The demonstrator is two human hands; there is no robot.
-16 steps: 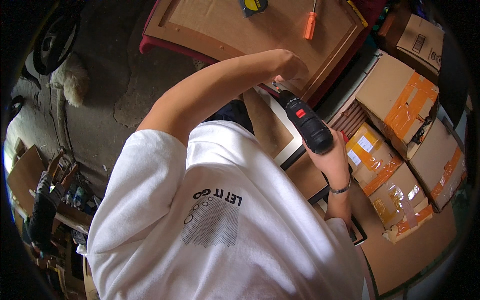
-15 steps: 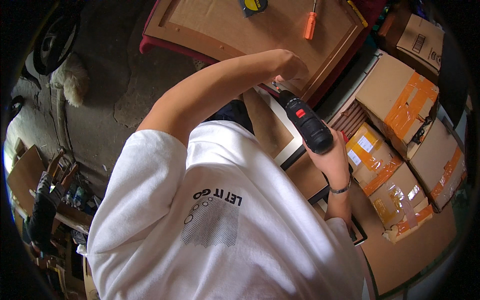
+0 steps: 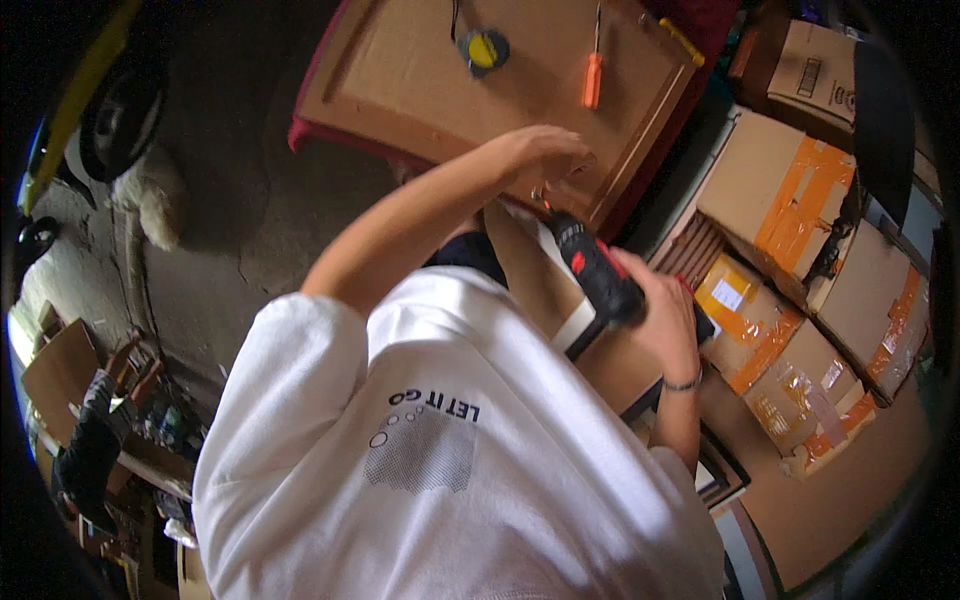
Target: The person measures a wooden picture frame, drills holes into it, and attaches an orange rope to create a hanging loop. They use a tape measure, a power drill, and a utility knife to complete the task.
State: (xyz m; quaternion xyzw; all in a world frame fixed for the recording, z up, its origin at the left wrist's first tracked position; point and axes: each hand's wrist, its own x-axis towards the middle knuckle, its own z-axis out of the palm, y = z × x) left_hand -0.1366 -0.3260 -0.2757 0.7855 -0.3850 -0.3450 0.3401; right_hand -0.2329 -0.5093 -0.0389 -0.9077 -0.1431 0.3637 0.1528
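Observation:
My right hand (image 3: 662,312) grips a black cordless drill (image 3: 603,278) with red accents. Its tip points up and left at the near edge of a brown framed panel (image 3: 400,110). Something small and shiny shows at the drill's tip, too blurred to name. Just above that tip my left hand (image 3: 555,150) reaches over the panel, fingers stretched out and apart from the drill. On the panel lie a yellow-and-dark tape measure (image 3: 484,52) and a screwdriver (image 3: 593,80) with an orange handle.
Red cloth (image 3: 306,110) shows under the panel. A yellow tool (image 3: 682,42) lies by its far right edge. Taped cardboard boxes (image 3: 770,190) are stacked at the right. A dark frame (image 3: 722,470) lies beside my right forearm. Wooden clutter (image 3: 75,370) fills the lower left.
My left hand has come away from the drill's tip and its fingers have straightened. The drill has shifted slightly left, still in my right hand. The whole view has moved a little.

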